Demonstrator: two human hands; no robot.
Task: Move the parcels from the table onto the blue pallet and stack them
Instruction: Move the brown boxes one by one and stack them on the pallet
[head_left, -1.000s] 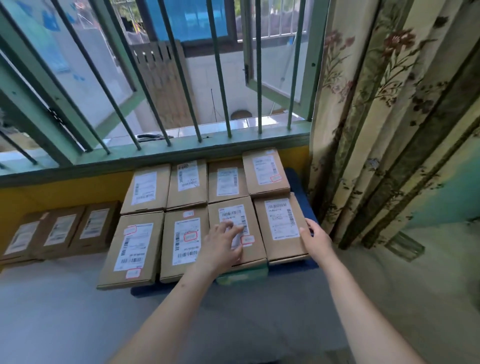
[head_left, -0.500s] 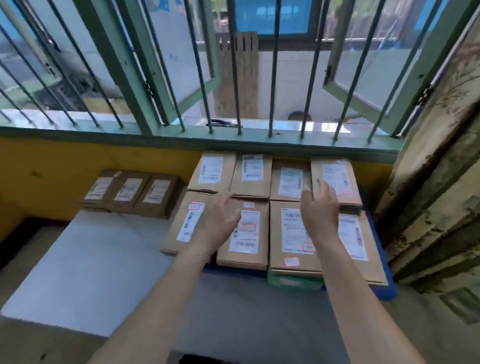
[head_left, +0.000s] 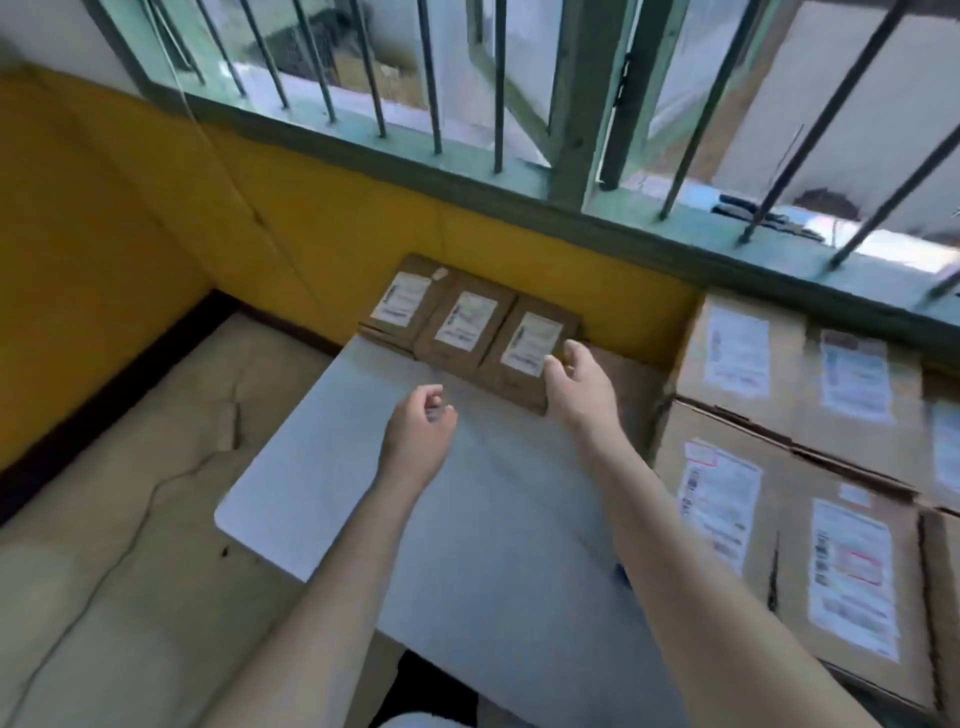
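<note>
parcel labels (head_left: 530, 343) (blurred), nothing legible

Two bare forearms, without sleeves, watch or rings, end in the left hand (head_left: 418, 434) and right hand (head_left: 579, 387); a pale garment edge shows at bottom frame.

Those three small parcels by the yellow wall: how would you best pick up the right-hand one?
Grip the right-hand parcel by its two short side edges, coming from the front and right. Its left edge sits against the middle parcel, but its right side is free, and the right hand is already there.
</note>
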